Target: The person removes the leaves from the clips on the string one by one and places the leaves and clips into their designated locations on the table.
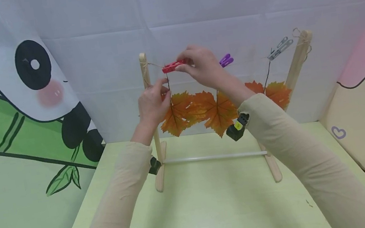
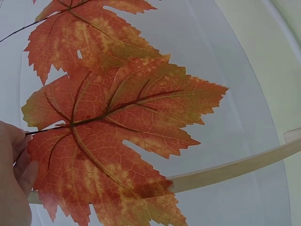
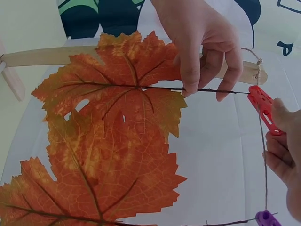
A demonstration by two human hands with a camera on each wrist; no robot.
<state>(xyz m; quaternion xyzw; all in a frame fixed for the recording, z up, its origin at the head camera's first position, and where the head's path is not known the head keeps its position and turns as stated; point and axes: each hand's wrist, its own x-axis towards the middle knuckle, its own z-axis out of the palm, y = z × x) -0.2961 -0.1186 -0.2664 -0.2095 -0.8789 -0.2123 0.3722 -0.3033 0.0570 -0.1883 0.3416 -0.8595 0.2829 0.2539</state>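
My right hand [image 1: 202,66] pinches a red clothespin [image 1: 170,68] between thumb and fingers, its front end at the string and the top of a leaf stem. Below it, my left hand [image 1: 153,104] holds the dark stem [image 3: 164,88] of an orange maple leaf [image 2: 113,117] by its fingertips. That leaf hangs at the left end and overlaps a second maple leaf [image 1: 219,112]. A purple clothespin [image 1: 226,60] sits on the string above the second leaf. Farther right, a pale grey-green clothespin [image 1: 278,50] holds the stem of another maple leaf [image 1: 276,95].
The string is tied between a left wooden post [image 1: 144,68] and a right wooden post [image 1: 297,59]. A white rod [image 1: 214,157] joins their wooden feet near the tabletop [image 1: 216,202]. A white backdrop [image 1: 108,62] stands behind, with printed panels at both sides.
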